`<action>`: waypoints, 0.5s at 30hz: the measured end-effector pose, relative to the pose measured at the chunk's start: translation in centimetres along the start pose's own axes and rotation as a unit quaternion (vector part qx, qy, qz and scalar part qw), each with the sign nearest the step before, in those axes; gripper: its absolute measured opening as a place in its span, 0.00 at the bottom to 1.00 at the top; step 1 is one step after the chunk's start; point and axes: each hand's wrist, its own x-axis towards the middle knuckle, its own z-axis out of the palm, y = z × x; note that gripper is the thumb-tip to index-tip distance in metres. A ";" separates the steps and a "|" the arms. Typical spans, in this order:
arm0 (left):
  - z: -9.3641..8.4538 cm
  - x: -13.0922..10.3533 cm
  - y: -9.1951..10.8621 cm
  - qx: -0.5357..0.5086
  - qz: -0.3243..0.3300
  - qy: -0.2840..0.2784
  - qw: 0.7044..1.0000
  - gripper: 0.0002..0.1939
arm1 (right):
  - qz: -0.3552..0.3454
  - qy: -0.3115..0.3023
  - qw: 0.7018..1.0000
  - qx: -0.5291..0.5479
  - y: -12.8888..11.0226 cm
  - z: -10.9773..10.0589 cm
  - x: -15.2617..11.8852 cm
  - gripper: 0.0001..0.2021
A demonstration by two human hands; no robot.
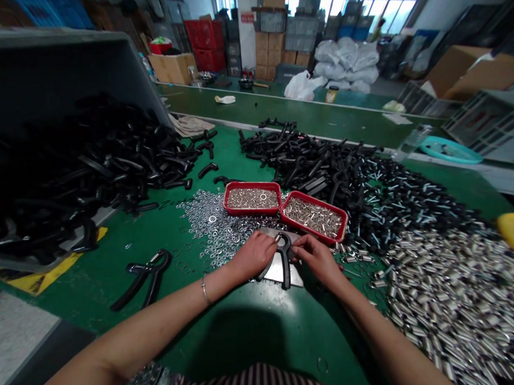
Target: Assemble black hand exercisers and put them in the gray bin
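Note:
A black clamp-like part with two handles [286,267] lies over a metal plate [296,277] in front of me. My left hand [256,254] is closed round its left handle, fingers near the metal piece at its top. On the other side, my right hand [316,256] has thumb and fingers pinched together beside the part's curved head; what they hold, if anything, is too small to name. Just beyond the hands sit two red trays, the left one [251,213] with tiny metal pieces and the right one [343,229] with small pins.
A similar black part [149,278] lies at left. A grey bin [137,68] of black handles stands far left. Loose washers [213,230], piled black parts [301,154], dark parts with bolts [406,193] and metal cylinders [457,297] cover much of the green table [242,339].

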 end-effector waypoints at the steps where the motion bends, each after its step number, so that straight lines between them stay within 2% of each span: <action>1: 0.0 -0.2 0.1 -0.020 -0.018 0.001 1.000 0.13 | -0.006 0.000 1.000 -0.022 0.1 0.3 0.1 0.09; 4: -0.3 -0.5 -0.1 -0.126 -0.088 0.017 0.988 0.11 | -0.081 0.012 0.984 -0.156 0.3 1.2 0.7 0.07; 7: -1.1 -0.3 -1.3 -0.214 -0.153 0.068 0.962 0.09 | -0.195 0.012 0.936 -0.293 0.6 2.0 1.0 0.08; 10: -2.3 0.6 -3.9 -0.221 -0.196 0.116 0.948 0.09 | -0.249 0.010 0.898 -0.363 0.9 2.6 1.2 0.10; 15: -3.4 2.7 -9.5 -0.147 -0.227 0.119 0.955 0.10 | -0.251 0.017 0.860 -0.444 1.2 3.1 1.2 0.13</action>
